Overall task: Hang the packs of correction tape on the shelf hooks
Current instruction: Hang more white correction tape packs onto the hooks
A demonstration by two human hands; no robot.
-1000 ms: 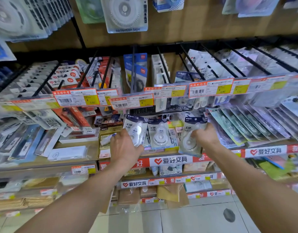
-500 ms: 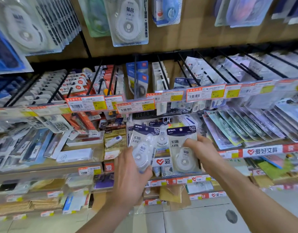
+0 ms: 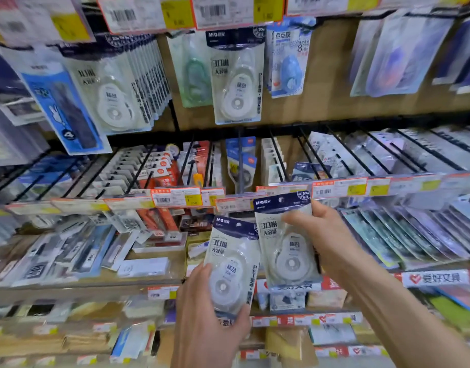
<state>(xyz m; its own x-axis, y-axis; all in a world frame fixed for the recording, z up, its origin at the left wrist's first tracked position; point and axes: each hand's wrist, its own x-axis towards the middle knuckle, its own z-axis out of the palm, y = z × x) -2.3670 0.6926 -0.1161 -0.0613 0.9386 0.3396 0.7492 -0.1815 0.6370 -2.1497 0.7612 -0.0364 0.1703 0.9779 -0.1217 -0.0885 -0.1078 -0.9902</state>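
Several crowded stationery shelves, black hooks

Two hands, two hand-held correction tape packs.

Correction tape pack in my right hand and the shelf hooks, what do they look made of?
Correction tape pack in the right hand: likely printed card backing, matte, with a clear glossy plastic blister over the white dispenser; highlights glint on the bubble. Shelf hooks: thin black rods, probably coated metal wire; blur leaves it open.

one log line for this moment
left hand grips left pack | right hand grips right pack | neither hung | matching pack hangs above
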